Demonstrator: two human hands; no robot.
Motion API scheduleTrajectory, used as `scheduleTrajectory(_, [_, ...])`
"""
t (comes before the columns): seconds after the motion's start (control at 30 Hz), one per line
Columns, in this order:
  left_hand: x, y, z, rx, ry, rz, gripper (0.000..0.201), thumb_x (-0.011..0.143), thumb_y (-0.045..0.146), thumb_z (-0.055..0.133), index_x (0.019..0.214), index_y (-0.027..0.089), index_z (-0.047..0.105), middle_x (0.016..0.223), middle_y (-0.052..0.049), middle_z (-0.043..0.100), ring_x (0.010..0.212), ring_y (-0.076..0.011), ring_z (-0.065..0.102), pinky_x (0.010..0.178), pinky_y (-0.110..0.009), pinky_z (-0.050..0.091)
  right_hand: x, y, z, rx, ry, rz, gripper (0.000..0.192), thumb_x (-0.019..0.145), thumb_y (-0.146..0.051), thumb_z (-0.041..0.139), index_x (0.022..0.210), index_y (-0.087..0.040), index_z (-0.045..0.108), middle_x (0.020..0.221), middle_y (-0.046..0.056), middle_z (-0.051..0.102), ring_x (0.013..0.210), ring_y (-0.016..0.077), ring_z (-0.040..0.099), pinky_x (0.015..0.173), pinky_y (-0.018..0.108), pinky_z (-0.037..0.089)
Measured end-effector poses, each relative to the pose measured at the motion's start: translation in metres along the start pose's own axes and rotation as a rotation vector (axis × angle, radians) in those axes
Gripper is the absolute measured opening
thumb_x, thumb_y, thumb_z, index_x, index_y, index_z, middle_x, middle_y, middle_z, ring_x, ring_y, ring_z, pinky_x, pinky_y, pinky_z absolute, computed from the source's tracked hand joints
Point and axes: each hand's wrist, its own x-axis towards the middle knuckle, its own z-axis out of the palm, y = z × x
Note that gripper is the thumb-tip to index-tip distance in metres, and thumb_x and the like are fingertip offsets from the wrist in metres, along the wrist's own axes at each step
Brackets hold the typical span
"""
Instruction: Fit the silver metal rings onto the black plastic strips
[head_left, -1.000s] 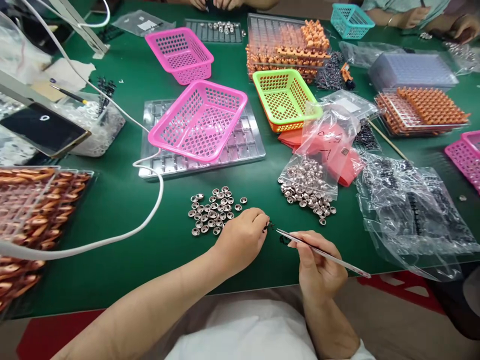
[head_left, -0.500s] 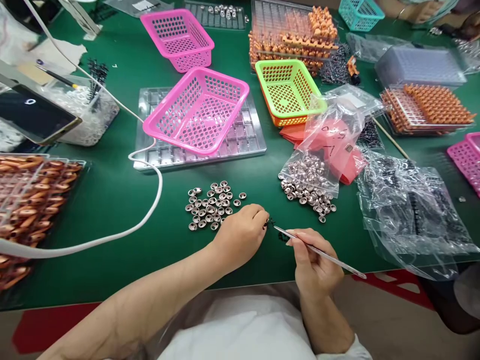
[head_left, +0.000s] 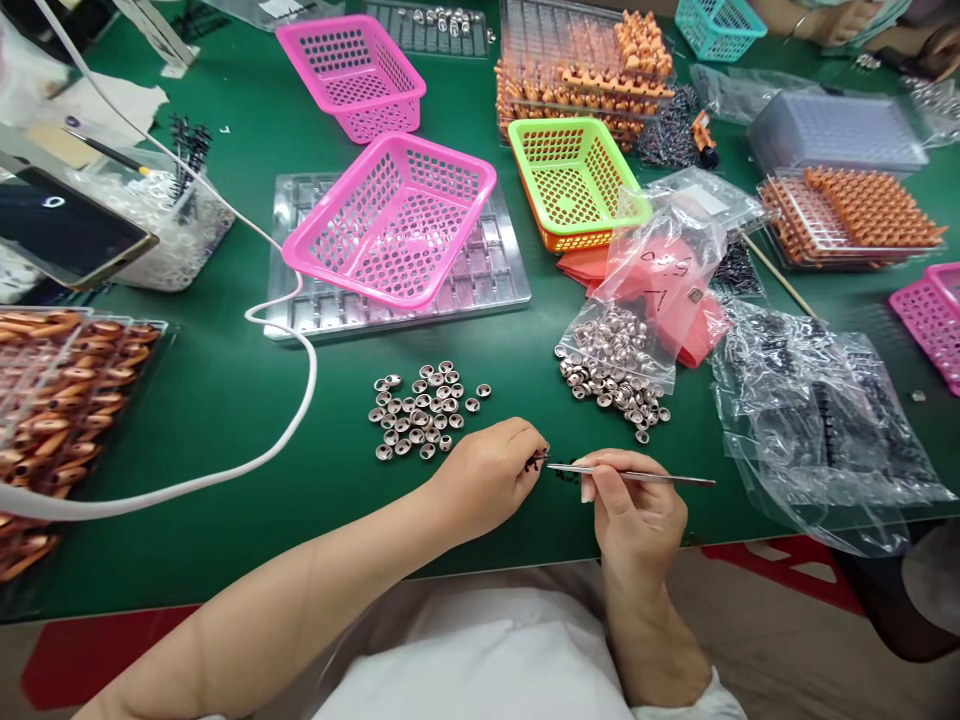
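- Small black part pinched in the left hand grip, near the table's front edge.
- Right hand grip pinches 1 pair of tweezers, tip at the part: fitting step, I judge; next needs a steady tip.
- 1 loose pile of metal caps; 1 bag spilling more.
- Baskets: 3 pink, 1 green, 1 teal.

Your bench carries a plain dark green covering. The tweezers in your right hand are silver; the small part at your left hand's fingers is black. The loose caps are silver metal. The two near baskets are pink with a square lattice pattern, the next basket is lime green over an orange one, and the far basket is teal. The cable is white. The trayed parts are orange.
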Motion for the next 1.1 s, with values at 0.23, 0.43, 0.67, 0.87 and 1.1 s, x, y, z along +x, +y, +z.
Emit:
scheduleTrajectory(0.23, [0.002,0.005,-0.007,-0.233,-0.138,-0.061,0.016,0.084,0.006,0.058,0.090,0.019,0.066,0.087,-0.004,0.071,0.075,-0.0150,0.064,0.065,-0.024,0.049,0.007,-0.003,-0.003,0.142,-0.116,0.133,0.006,0.088,-0.026,0.072,0.086,-0.021,0.069,0.079,0.003,0.075,0.050,0.0107,0.059,0.048,0.027,0.049])
scheduleTrajectory(0.43, [0.002,0.012,-0.013,-0.289,-0.235,-0.085,0.016,0.083,0.007,0.059,0.088,0.019,0.068,0.085,-0.002,0.070,0.070,-0.0129,0.061,0.060,-0.022,0.046,0.007,-0.002,-0.005,0.180,-0.185,0.145,0.010,0.087,-0.030,0.073,0.085,-0.021,0.069,0.077,0.003,0.073,0.047,0.0098,0.057,0.044,0.026,0.048])
scheduleTrajectory(0.67, [0.007,0.020,-0.034,-0.459,-0.514,-0.120,0.007,0.086,0.018,0.066,0.086,0.017,0.074,0.080,-0.001,0.070,0.065,-0.0115,0.058,0.057,-0.021,0.043,0.008,-0.003,-0.007,0.255,-0.283,0.130,0.007,0.088,-0.029,0.072,0.089,-0.023,0.069,0.073,0.002,0.073,0.045,0.0100,0.057,0.042,0.025,0.045])
scheduleTrajectory(0.87, [0.007,0.017,-0.037,-0.586,-0.680,-0.117,0.009,0.084,0.019,0.069,0.088,0.018,0.077,0.079,-0.001,0.072,0.065,-0.0116,0.061,0.056,-0.020,0.044,0.006,-0.003,-0.008,0.329,-0.355,0.134,0.003,0.090,-0.025,0.071,0.093,-0.025,0.069,0.079,0.001,0.074,0.045,0.0087,0.057,0.045,0.025,0.047])
scheduleTrajectory(1.1, [0.010,0.013,-0.035,-0.743,-0.824,-0.220,0.008,0.081,0.025,0.074,0.086,0.020,0.078,0.070,0.002,0.069,0.059,-0.0106,0.055,0.054,-0.019,0.042,0.004,-0.003,-0.009,0.323,-0.336,0.110,0.003,0.090,-0.025,0.071,0.093,-0.024,0.070,0.079,0.002,0.075,0.044,0.0085,0.056,0.044,0.025,0.049])
